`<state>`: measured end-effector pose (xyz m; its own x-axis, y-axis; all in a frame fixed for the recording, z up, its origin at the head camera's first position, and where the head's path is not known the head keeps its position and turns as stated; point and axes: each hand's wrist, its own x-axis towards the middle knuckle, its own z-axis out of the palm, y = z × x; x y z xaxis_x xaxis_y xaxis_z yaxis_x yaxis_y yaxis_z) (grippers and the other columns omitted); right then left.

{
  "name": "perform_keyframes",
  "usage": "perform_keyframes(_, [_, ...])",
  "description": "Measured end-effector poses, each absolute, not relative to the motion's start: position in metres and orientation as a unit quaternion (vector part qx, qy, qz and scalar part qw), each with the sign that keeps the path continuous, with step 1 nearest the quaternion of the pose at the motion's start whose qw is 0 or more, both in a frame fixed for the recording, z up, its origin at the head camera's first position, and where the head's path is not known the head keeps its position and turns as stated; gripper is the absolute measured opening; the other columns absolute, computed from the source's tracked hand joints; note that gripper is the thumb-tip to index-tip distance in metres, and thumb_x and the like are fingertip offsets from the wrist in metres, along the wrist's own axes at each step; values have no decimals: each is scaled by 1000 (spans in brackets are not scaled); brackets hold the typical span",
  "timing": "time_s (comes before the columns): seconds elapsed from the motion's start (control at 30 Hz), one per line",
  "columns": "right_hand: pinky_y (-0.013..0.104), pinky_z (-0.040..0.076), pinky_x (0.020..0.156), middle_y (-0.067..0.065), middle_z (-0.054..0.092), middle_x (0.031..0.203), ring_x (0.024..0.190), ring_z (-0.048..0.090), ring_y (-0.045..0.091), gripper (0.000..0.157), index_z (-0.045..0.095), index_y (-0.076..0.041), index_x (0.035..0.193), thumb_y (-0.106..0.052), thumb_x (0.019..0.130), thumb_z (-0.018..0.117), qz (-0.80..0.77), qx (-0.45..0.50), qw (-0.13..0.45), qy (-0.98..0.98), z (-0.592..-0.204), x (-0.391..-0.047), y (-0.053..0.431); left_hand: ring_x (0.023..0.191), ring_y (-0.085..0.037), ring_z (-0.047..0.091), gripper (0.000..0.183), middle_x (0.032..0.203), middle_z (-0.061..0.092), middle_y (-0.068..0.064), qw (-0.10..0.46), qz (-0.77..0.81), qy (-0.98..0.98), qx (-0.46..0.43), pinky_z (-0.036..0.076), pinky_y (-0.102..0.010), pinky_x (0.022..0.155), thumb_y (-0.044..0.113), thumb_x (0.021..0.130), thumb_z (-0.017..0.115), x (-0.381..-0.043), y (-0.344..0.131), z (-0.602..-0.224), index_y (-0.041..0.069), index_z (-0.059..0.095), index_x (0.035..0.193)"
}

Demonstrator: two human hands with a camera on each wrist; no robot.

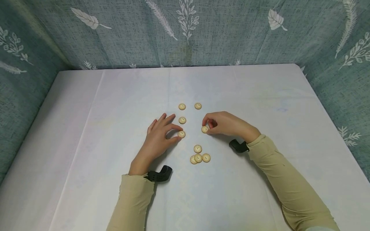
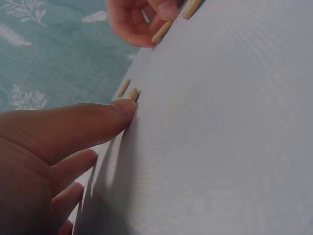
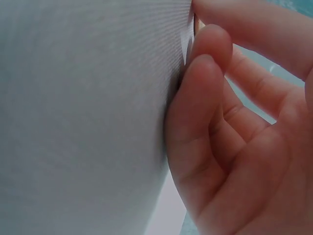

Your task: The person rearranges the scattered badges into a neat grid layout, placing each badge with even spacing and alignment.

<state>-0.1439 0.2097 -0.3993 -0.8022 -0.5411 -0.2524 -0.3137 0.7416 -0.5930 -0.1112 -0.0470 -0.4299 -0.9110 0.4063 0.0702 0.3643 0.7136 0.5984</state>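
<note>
My left hand [image 1: 157,139] pinches a round cream button [image 1: 181,134] between thumb and index finger, low over the white table; its other fingers are spread. In the left wrist view, the thumb [image 2: 83,125] covers most of that button. To the right, my right hand [image 1: 228,123] holds another button [image 1: 205,129] between thumb and forefinger, with the remaining fingers curled. Just beyond the left hand's button lies a single button [image 1: 182,120]. Two more, a left one [image 1: 182,106] and a right one [image 1: 198,106], lie farther back, side by side.
Nearer the body, several buttons sit in a loose cluster, a single one [image 1: 198,149] at its top and an overlapping pair [image 1: 198,158] below. A white cloth covers the table [image 1: 95,192]. Green leaf-patterned curtain [image 1: 130,35] hangs along the back and sides. Both wrists carry black devices [image 1: 160,174].
</note>
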Motion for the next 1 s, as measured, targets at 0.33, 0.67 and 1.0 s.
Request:
perform_keyframes(0.33, [28,37,59,-2,51,71,65,46,12,19,57,-18,95,-20,79,67,-275,-214,209,914,-396,-147,208,134,-20,13,22,141,33,-1,32,316,924,213,4,-45,104,26,78,69,-111,-48,-428,25,65,99])
perform_keyframes(0.67, [28,37,54,1,52,67,55,48,15,21,55,-17,98,-22,80,65,-287,-195,217,913,-397,-150,204,134,-21,13,21,141,33,-1,32,314,925,213,5,-45,104,27,78,68,-112,-48,-429,25,65,98])
perform_keyframes(1.0, [28,36,52,1,52,66,52,48,16,21,54,-17,98,-23,81,65,-274,-179,215,920,-398,-151,200,134,-21,13,21,141,33,-1,28,315,924,212,5,-45,104,27,78,69,-111,-47,-430,24,65,98])
